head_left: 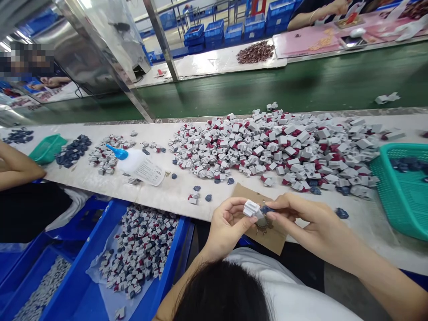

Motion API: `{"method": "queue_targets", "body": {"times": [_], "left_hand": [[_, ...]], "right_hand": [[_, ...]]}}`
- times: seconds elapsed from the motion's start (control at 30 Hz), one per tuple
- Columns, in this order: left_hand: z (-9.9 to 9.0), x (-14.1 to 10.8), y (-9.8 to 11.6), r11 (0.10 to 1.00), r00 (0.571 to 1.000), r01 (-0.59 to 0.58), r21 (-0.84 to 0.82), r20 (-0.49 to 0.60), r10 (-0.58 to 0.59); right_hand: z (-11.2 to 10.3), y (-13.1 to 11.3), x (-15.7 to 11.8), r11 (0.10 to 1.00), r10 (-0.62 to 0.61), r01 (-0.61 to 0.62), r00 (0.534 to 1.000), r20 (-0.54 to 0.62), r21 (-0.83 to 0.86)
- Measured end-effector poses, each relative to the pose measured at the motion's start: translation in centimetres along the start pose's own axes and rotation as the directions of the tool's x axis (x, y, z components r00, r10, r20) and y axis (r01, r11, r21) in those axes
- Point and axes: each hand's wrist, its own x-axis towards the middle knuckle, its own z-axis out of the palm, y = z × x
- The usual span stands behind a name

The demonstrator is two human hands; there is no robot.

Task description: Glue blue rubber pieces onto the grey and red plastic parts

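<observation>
Held: one pale-grey, blocky plastic piece, pinched in my left grip above a flat brown cardboard sheet, long axis slanting rightward toward one small dark-blue plastic piece pinched in my right grip, contact unclear.

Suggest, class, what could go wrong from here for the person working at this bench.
The small dark piece pinched in the right fingers could slip and drop. A loose dark piece near the bench's front edge might get knocked off. The heaped grey parts could slide onto the green surface behind, where a pale part lies.
</observation>
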Motion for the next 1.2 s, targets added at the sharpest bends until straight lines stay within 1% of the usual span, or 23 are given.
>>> {"method": "queue_targets", "body": {"times": [0.1,0.17,0.33,0.4,0.43,0.5,0.57,0.6,0.67,0.7,0.73,0.77,0.8,0.83,0.87,0.9,0.93,0.97,1.03,1.07,1.1,1.13,1.2], "left_hand": [[0.1,-0.2,0.1,0.996,0.999,-0.039,0.084,0.009,0.039],[0.3,-0.4,0.0,0.992,0.998,-0.067,0.105,-0.006,0.068],[0.7,-0.4,-0.8,0.995,0.995,-0.076,0.066,-0.054,0.079],[0.6,-0.2,-0.7,0.993,0.998,-0.069,0.100,-0.009,0.070],[0.5,-0.2,-0.5,0.985,0.997,-0.075,0.155,0.036,0.070],[0.1,0.1,0.2,0.933,0.983,-0.140,0.330,0.163,0.090],[-0.2,0.3,0.8,0.832,0.948,-0.279,0.479,0.277,0.158],[-0.3,0.4,1.0,0.783,0.927,-0.349,0.515,0.313,0.207],[-0.4,0.7,1.1,0.715,0.895,-0.441,0.542,0.325,0.306],[-0.3,0.8,1.0,0.692,0.888,-0.460,0.556,0.309,0.341],[-0.1,0.8,0.8,0.672,0.885,-0.466,0.575,0.296,0.359],[0.0,0.9,0.7,0.653,0.884,-0.466,0.596,0.286,0.370],[0.3,0.9,0.6,0.634,0.882,-0.469,0.615,0.282,0.378],[0.5,1.0,0.5,0.617,0.876,-0.477,0.626,0.287,0.387],[0.8,1.1,0.5,0.601,0.869,-0.489,0.632,0.293,0.399],[1.1,1.1,0.5,0.583,0.860,-0.502,0.639,0.298,0.414],[1.4,1.3,0.5,0.563,0.850,-0.517,0.645,0.305,0.431],[1.6,1.4,0.5,0.543,0.838,-0.532,0.650,0.311,0.449],[2.0,1.8,0.4,0.510,0.811,-0.564,0.650,0.318,0.491],[2.2,2.0,0.2,0.496,0.796,-0.576,0.650,0.310,0.519],[2.3,2.2,0.0,0.481,0.780,-0.587,0.651,0.296,0.551],[2.5,2.4,-0.2,0.465,0.762,-0.596,0.655,0.277,0.586],[2.7,2.7,-0.6,0.423,0.717,-0.611,0.669,0.242,0.653]], "right_hand": [[-0.5,0.0,0.2,0.999,0.016,-0.011,0.995,0.098,-0.044],[-0.6,0.1,0.4,1.000,0.022,-0.019,0.991,0.134,-0.024],[-0.4,0.6,0.8,0.999,0.013,-0.018,0.992,0.129,0.038],[-0.5,0.6,1.0,0.998,0.024,-0.031,0.989,0.144,0.052],[-0.5,0.6,1.0,0.996,0.039,-0.052,0.985,0.166,0.072],[-0.5,0.4,1.1,0.988,0.065,-0.093,0.973,0.219,0.119],[-0.3,0.2,0.9,0.983,0.077,-0.115,0.967,0.244,0.145],[-0.2,0.2,0.8,0.981,0.081,-0.122,0.965,0.248,0.152],[0.0,0.2,0.6,0.976,0.096,-0.144,0.957,0.274,0.160],[0.0,0.2,0.6,0.969,0.117,-0.168,0.958,0.261,0.181],[0.1,0.2,0.7,0.957,0.147,-0.193,0.966,0.213,0.217],[0.1,0.1,0.9,0.940,0.185,-0.215,0.974,0.133,0.263],[0.3,0.0,1.3,0.921,0.230,-0.228,0.973,0.033,0.316],[0.6,-0.2,1.7,0.902,0.271,-0.231,0.961,-0.062,0.364],[0.9,-0.6,2.3,0.877,0.315,-0.241,0.942,-0.117,0.416],[1.3,-1.0,2.9,0.837,0.366,-0.273,0.924,-0.114,0.475],[1.8,-1.5,3.6,0.773,0.430,-0.332,0.901,-0.062,0.540],[2.3,-2.0,4.2,0.678,0.503,-0.407,0.864,0.017,0.612],[3.2,-3.0,5.1,0.443,0.613,-0.538,0.765,0.195,0.717],[3.5,-3.3,5.4,0.354,0.633,-0.567,0.731,0.255,0.744],[3.7,-3.5,5.6,0.312,0.634,-0.568,0.721,0.278,0.761],[3.9,-3.6,5.6,0.301,0.627,-0.553,0.728,0.276,0.777],[4.0,-3.6,5.5,0.325,0.617,-0.499,0.755,0.219,0.804]]}}
